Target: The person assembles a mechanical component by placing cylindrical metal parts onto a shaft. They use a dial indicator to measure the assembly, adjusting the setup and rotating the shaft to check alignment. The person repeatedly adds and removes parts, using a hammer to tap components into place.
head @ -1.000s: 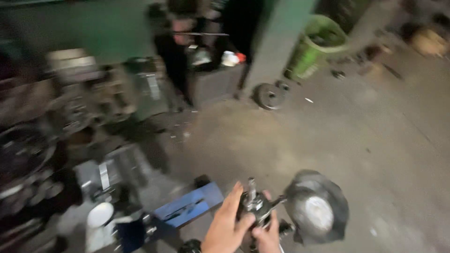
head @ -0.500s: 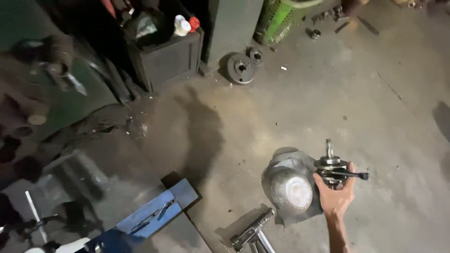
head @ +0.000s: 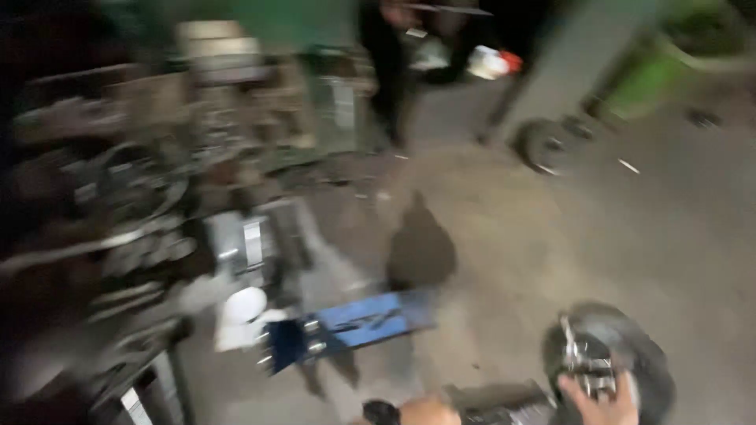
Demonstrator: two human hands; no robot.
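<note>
Crankshaft assembly (head: 587, 366), a metal part with a shaft, sits at 5 o'clock in the view, over a dark round bowl-like cover (head: 630, 354) on the concrete floor (head: 551, 236). Right hand (head: 602, 405) grasps it from below, fingers wrapped around. I think a firm hold near the heavy middle is best. Left hand (head: 425, 411) at 6 o'clock is blurred; its grip I cannot tell.

Count of stuff on the floor
1 hand (head: 602, 403), 1 metal part (head: 584, 366), 1 dark round bowl (head: 630, 354), 1 blue block (head: 366, 319), 1 wheel (head: 543, 145), 1 green tub (head: 657, 79).
</note>
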